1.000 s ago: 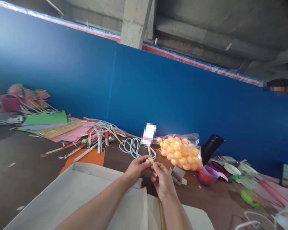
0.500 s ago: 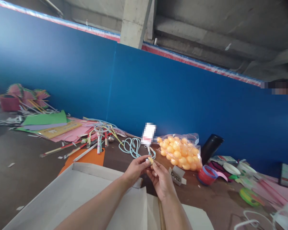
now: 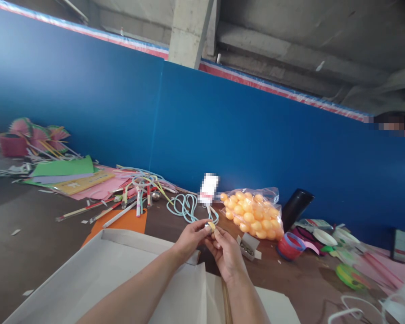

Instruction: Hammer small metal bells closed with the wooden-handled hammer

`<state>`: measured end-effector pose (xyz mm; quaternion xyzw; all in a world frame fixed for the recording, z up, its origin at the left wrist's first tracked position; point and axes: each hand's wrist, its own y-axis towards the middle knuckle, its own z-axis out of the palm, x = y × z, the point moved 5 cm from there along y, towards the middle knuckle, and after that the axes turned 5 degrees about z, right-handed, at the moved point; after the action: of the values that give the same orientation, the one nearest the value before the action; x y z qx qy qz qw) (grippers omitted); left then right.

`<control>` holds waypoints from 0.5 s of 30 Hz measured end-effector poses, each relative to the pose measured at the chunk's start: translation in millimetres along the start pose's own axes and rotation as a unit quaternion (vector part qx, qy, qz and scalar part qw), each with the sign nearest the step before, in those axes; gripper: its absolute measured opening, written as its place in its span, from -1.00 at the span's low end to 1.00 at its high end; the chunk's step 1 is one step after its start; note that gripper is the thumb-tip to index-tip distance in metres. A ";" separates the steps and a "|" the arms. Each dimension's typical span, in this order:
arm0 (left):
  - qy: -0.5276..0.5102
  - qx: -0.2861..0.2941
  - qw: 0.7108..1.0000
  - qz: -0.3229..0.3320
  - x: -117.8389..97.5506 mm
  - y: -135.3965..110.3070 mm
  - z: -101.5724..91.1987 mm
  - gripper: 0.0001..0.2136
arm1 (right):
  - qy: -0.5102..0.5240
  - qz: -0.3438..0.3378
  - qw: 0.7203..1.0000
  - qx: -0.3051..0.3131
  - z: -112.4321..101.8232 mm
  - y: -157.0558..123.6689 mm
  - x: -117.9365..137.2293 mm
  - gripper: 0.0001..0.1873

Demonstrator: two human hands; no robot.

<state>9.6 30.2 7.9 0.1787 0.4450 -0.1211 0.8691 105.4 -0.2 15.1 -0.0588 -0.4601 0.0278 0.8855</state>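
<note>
Head view shows your left hand [image 3: 193, 237] pinching a small silvery ball [image 3: 207, 227] and your right hand [image 3: 227, 252] pinching the yellow piece [image 3: 212, 226] against it, near the bag of orange balls [image 3: 251, 216]. Steady the ball firmly with the left; work the yellow piece gently, in small moves.

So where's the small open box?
In the head view, the small open box sits right of centre, just right of the right hand and in front of the bag of orange balls.

Shiny, seemingly metal held piece [image 3: 208, 226]; glossy plastic bag [image 3: 272, 195]; smooth partition [image 3: 256, 135].
</note>
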 end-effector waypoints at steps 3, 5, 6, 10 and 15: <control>0.008 0.002 1.000 0.002 1.4 0.1 -0.4 -0.62 | -0.002 -0.003 1.000 -0.005 -1.3 0.7 -0.7 -0.77; 0.013 0.004 1.000 0.004 1.7 0.1 -0.3 -0.63 | -0.003 -0.005 1.000 -0.006 -1.7 0.8 -1.0 -0.76; 0.016 0.003 1.000 0.006 1.6 0.2 -0.2 -0.63 | -0.003 -0.004 1.000 -0.007 -1.8 0.7 -1.1 -0.76; 0.033 0.001 0.999 0.008 0.7 0.3 -0.2 -0.63 | 0.000 0.000 1.000 -0.020 -2.3 0.5 -2.0 -0.76; 0.075 -0.005 0.997 0.013 1.0 0.6 -3.0 -0.62 | -0.002 0.003 1.000 -0.030 -4.0 1.2 -4.1 -0.78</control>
<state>8.2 32.0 5.6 0.1892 0.5074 -0.0938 0.8354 106.4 0.2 9.3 -0.0869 -0.4620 0.0161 0.8825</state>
